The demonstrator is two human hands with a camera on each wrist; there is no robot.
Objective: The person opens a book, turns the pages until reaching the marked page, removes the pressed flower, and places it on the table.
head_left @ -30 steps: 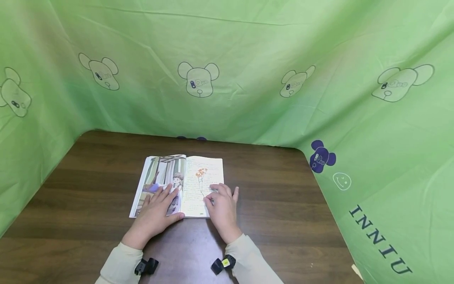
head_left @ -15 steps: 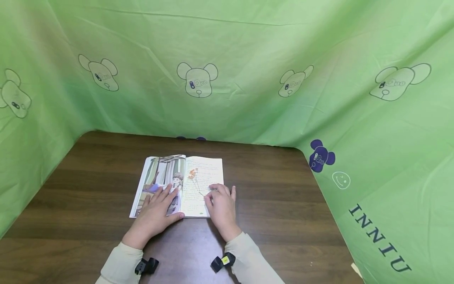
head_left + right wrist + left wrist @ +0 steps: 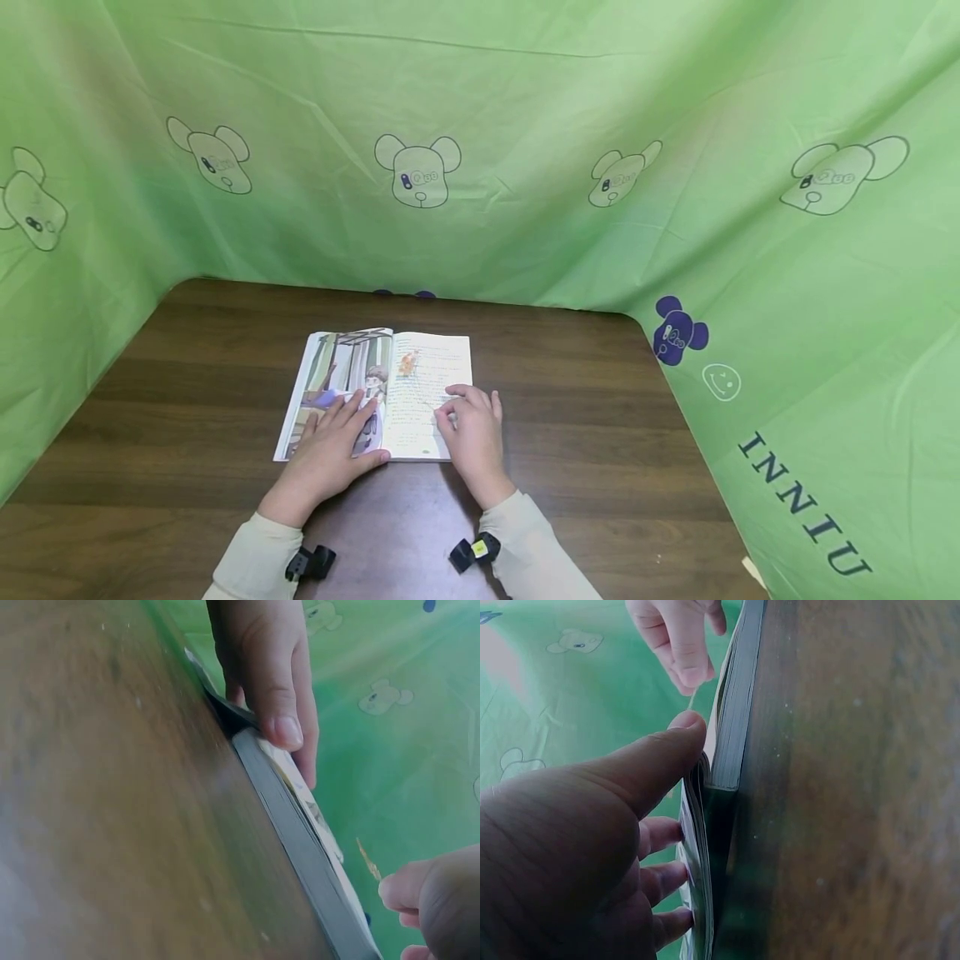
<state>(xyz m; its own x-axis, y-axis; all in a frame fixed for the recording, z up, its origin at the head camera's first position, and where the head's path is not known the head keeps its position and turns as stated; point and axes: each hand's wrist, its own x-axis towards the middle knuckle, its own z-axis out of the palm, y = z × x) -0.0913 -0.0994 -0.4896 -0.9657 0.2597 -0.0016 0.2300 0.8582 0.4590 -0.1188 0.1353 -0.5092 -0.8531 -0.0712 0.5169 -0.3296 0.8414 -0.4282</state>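
An open book (image 3: 429,346) lies on the table, with a picture on its left page and print on its right. My left hand (image 3: 324,450) rests flat on the left page, fingers spread and thumb by the spine at the lower edge. Over the right page my right hand (image 3: 474,437) pinches the thin stem of a dried flower sprig between thumb and forefinger. The sprig's orange blossoms (image 3: 407,364) show against the upper part of that page. In the right wrist view the sprig (image 3: 368,861) points out past the right fingertips, raised above the page.
The dark wooden table (image 3: 585,433) surrounds the book. Green cloth (image 3: 525,208) printed with bear heads hangs behind and at both sides. Black wrist cameras sit on both cuffs (image 3: 258,554). A small pale scrap (image 3: 753,575) shows at the table's right edge.
The blossoms have swung left toward the spine, and the sprig now looks shorter from above. My right hand has shifted slightly right. The left hand has stayed still.
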